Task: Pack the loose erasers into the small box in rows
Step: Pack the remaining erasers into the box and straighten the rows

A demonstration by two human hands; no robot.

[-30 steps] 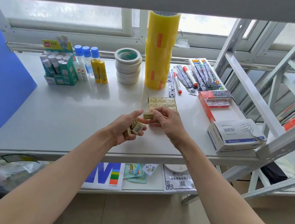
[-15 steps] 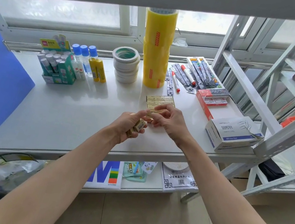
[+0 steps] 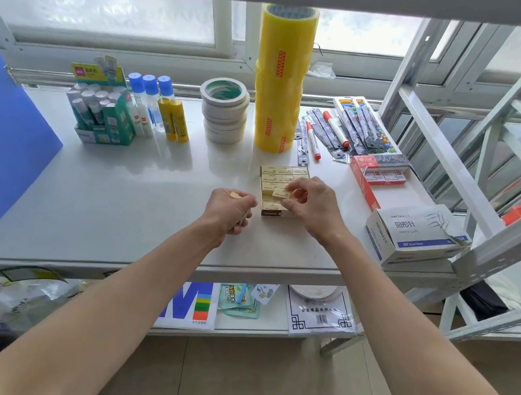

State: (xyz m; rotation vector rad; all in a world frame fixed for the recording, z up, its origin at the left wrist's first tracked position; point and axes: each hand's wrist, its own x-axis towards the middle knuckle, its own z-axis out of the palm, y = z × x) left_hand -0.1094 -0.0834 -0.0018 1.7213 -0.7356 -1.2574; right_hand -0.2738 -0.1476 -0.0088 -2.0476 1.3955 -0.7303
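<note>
Pinching an eraser (image 3: 280, 194) over the small box (image 3: 271, 212), right hand (image 3: 315, 203).

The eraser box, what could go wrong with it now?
1. The right hand pinches an eraser that sits tilted over the small box. Pressed in crooked, it might jam or push the packed rows out of line.
2. The left hand grips several more erasers in a closed fist, so one could slip out onto the table.
</note>
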